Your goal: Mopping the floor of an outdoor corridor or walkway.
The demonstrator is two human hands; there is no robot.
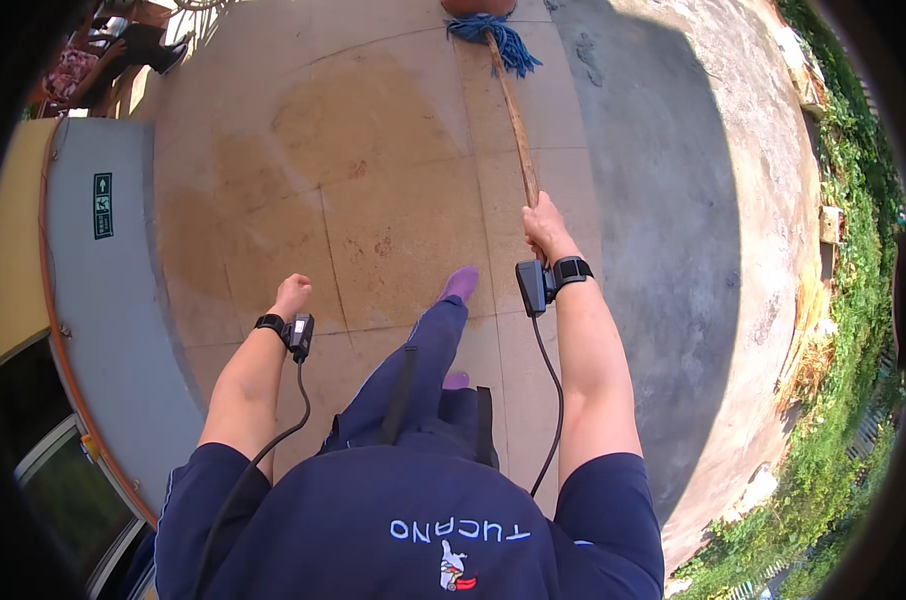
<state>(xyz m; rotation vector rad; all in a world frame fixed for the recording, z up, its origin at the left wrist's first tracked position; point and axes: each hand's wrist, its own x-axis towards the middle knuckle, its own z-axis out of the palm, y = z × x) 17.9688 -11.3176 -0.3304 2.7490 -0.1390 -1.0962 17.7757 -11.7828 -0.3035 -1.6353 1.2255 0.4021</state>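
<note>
Fingers of the right hand (547,228) wrap around a wooden handle (516,125), clenched near its lower end. That handle belongs to a mop, and it slants up and slightly left to the blue mop head (497,40), which lies on the floor near the top edge of the view. A reddish-brown pot (480,6) shows just beyond the strands, cut off by the edge; whether the two touch I cannot tell.

The left hand (292,296) hangs over the tiles well apart from the mop, its fingers curled into a loose fist; how tightly they fold is hidden. Each wrist wears a black band with a small dark box, and a cable runs from each box toward the body.

Pale floor tiles (393,240) carry broad brownish patches. On the right, grey concrete (663,270) lies partly in shadow, bordered by green plants (843,440). To the left stands a bluish-grey wall (113,300) with a small dark green sign (103,205). Another person's leg and dark shoe (176,54) show at upper left. The wearer's purple-covered foot (461,284) steps forward between the hands.
</note>
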